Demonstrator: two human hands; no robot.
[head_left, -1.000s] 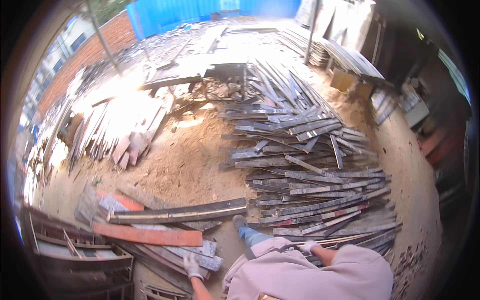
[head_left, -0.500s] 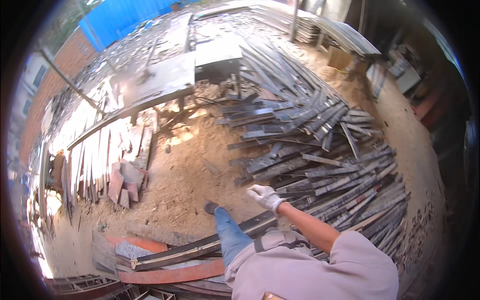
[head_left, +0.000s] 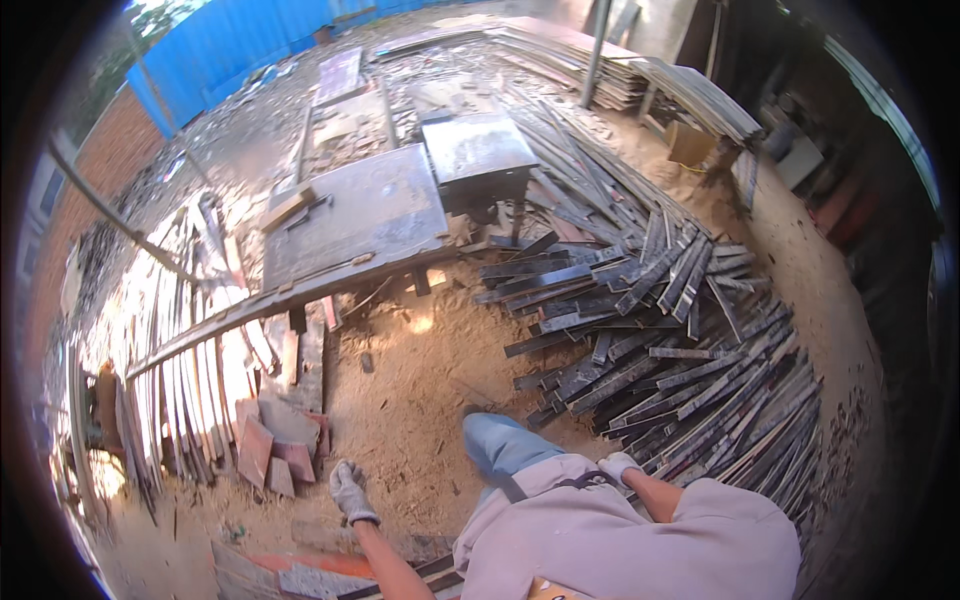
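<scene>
My left hand (head_left: 352, 492), in a pale work glove, hangs over the sandy ground near some reddish board offcuts (head_left: 270, 455). Its fingers are loosely bent and a little apart, with nothing in them. Close to my right hip is my right hand (head_left: 617, 466), also gloved, beside a big heap of dark wooden strips (head_left: 700, 390). My shirt and the small size in view hide how its fingers lie. One blue-trousered leg (head_left: 505, 440) steps forward onto the sawdust.
Ahead stands a saw table (head_left: 360, 215) with a long front rail and a raised dark metal box (head_left: 480, 150). Long pale strips (head_left: 190, 400) lean at the left. Stacked boards (head_left: 690, 95) stand far right, a blue metal fence (head_left: 230, 50) far back. More boards (head_left: 320, 580) lie near my feet.
My left hand has come into view at the lower left. The right hand has drawn back from ahead of me to my hip. My view has shifted as I walk.
</scene>
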